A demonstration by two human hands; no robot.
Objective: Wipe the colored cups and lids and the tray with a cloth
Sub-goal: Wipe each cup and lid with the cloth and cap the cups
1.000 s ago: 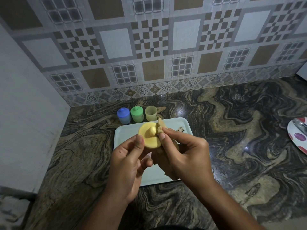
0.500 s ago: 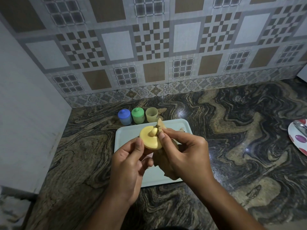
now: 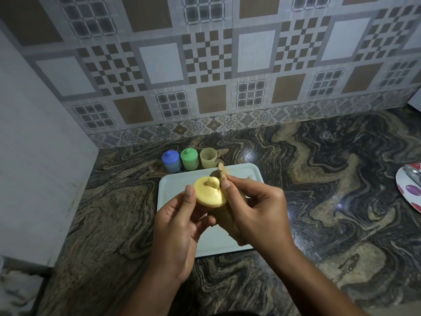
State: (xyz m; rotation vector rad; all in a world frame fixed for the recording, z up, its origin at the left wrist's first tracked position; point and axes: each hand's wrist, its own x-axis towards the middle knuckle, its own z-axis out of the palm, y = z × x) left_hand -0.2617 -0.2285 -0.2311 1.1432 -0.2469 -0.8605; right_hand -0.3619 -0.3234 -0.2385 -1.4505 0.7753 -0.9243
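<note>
**Yellow lid held between both hands over the tray**

Lid (image 3: 209,193): yellow, round, knob on top, tilted toward the camera. It is off the surface, above the far half of the tray, between the two hands.

Left hand (image 3: 180,226): curled round the lid from the left. The thumb lies on the lid's left rim and the fingers are tucked underneath. It has a firm hold on the lid and nothing else.

Right hand (image 3: 257,210): closed round a brownish cloth (image 3: 221,173). The thumb tip pins the cloth against the lid's right side, just beside the knob. One end of the cloth sticks up past the thumb, and more of it is bunched in the palm below the lid.

Tray (image 3: 173,185): pale, rectangular, flat on the surface directly under the hands. Its near edge shows between the wrists.

Cups: three in a row just behind the tray's far left corner. The blue cup (image 3: 171,161) is leftmost and has its lid on. The green cup (image 3: 189,159) is in the middle, also lidded. The yellow cup (image 3: 208,158) is on the right and stands open. All are well apart from the hands.

Surface (image 3: 319,179): dark swirled stone, backed by a patterned tile wall (image 3: 205,65). At the far right edge sits a spotted plate (image 3: 410,190) with a spoon (image 3: 413,175) on it.
</note>
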